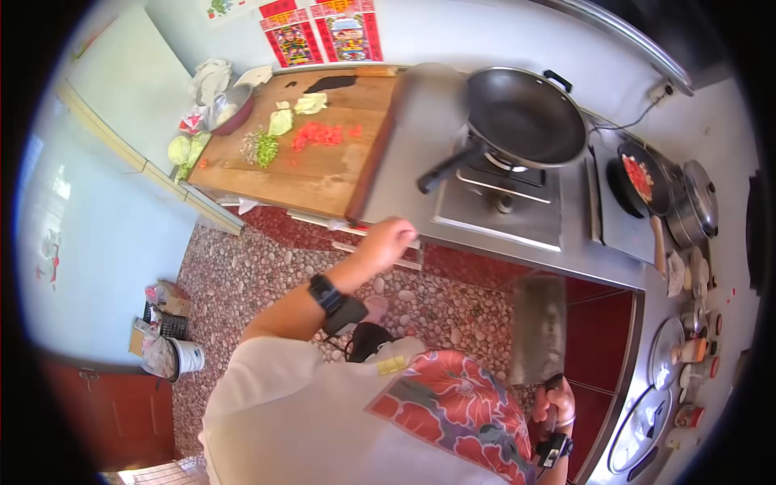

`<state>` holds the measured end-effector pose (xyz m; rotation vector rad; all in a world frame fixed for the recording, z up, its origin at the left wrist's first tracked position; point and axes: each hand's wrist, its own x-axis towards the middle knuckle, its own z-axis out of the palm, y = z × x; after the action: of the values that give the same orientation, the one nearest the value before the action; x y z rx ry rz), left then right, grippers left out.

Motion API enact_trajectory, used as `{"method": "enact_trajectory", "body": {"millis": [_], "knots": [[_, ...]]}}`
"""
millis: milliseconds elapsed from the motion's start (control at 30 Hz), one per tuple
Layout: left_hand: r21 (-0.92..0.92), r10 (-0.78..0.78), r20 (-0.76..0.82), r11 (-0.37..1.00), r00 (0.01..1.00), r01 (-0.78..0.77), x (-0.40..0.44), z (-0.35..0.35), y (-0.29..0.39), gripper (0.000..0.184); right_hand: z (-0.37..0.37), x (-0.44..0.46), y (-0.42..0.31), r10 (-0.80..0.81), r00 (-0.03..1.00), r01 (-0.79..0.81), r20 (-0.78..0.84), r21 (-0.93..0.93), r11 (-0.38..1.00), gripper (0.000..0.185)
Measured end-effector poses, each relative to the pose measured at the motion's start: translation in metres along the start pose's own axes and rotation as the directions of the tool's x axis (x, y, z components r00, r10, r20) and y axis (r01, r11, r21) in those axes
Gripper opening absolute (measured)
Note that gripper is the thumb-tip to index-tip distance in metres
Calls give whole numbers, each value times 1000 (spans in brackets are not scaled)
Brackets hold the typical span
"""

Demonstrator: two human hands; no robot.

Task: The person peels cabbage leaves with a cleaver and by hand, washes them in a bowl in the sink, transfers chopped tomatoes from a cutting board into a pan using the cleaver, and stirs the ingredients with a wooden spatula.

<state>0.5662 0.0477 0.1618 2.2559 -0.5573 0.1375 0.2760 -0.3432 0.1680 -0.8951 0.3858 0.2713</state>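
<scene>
In my right hand [558, 402], low at the right, the fingers wrap round the dark handle of a cleaver [539, 331]. Its broad grey blade points away from me, over the floor beside the red cabinet front. My left hand [390, 242] is near the front edge of the counter, fingers curled in and nothing visible in them. Beyond it lies a large wooden cutting board [323, 179] with chopped red pieces [323, 135], chopped green pieces [265, 149] and pale cabbage leaves [281, 121].
A black wok [525, 113] sits on the gas stove [501, 206], its handle towards me. To the right are a smaller pan [643, 194] with red and pale food, and a steel pot [695, 210]. A bowl [232, 109] stands at the board's far left. Pot lids [641, 428] lie at the right.
</scene>
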Motion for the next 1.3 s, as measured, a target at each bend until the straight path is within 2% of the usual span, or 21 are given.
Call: {"method": "enact_trajectory", "body": {"millis": [33, 67, 100, 133, 233, 267, 300, 333, 367, 400, 433, 467, 567, 667, 767, 867, 967, 1067, 1167, 1300], "knots": [[47, -49, -56, 998, 997, 52, -10, -24, -31, 12, 20, 17, 10, 54, 998, -54, 15, -18, 998, 47], [-3, -207, -94, 978, 974, 207, -20, -50, -51, 14, 41, 41, 19, 121, 991, -119, 64, -45, 992, 49], [29, -287, -155, 955, 945, 294, -25, -77, -71, 16, 75, 64, 26, 148, 986, -146, 72, -28, 989, 48], [45, -319, -223, 941, 921, 337, -32, -101, -95, 18, 104, 93, 36, 166, 979, -157, 116, -80, 984, 45], [48, -235, -338, 963, 911, 266, -35, -163, -192, 21, 188, 191, 77, 149, 962, -121, 230, -131, 984, 37], [1, -263, -346, 960, 901, 280, -23, -187, -216, 22, 248, 210, 75, 89, 972, -62, 215, -126, 990, 30], [-64, -315, -345, 948, 884, 313, -19, -202, -232, 22, 275, 235, 84, 78, 990, -55, 117, -185, 981, 25], [-140, -388, -339, 922, 857, 361, -23, -205, -244, 23, 302, 262, 88, 38, 986, -1, 165, -219, 976, 23], [-138, -346, -369, 938, 863, 318, -20, -207, -262, 25, 318, 292, 97, 56, 987, -33, 152, -153, 988, 23], [-118, -284, -405, 959, 869, 258, -9, -212, -283, 27, 323, 324, 101, 34, 980, 8, 196, -212, 977, 22], [-91, -221, -432, 975, 874, 202, -1, -220, -301, 30, 336, 347, 101, 54, 990, -24, 127, -224, 974, 21], [-103, -261, -376, 965, 889, 239, 8, -225, -306, 35, 338, 367, 104, 42, 996, -23, 83, -221, 975, 20], [-44, -257, -430, 963, 866, 264, 43, -224, -334, 40, 367, 410, 99, 3, 1000, 0, 13, -232, 973, 19], [-26, -294, -456, 948, 840, 317, 69, -206, -367, 46, 374, 430, 94, 66, 998, -65, -4, -220, 973, 20], [5, -236, -475, 963, 848, 270, 94, -197, -363, 50, 374, 444, 84, 167, 986, -164, -8, -263, 951, 22], [183, -141, -535, 943, 833, 278, 131, -189, -372, 51, 387, 469, 59, 259, 966, -236, 15, -372, 898, 22], [222, -31, -446, 965, 895, 143, 170, -192, -384, 50, 394, 503, 40, 336, 939, -262, 79, -470, 843, 22], [196, -23, -204, 979, 979, 64, 186, -201, -388, 48, 410, 530, 33, 405, 901, -266, 158, -536, 801, 22], [106, 38, -142, 994, 989, -23, 181, -200, -378, 46, 428, 542, 31, 500, 843, -304, 198, -592, 747, 21], [32, -72, -333, 996, 940, 88, 164, -177, -361, 47, 435, 542, 47, 562, 810, -349, 168, -633, 691, 23]]}}
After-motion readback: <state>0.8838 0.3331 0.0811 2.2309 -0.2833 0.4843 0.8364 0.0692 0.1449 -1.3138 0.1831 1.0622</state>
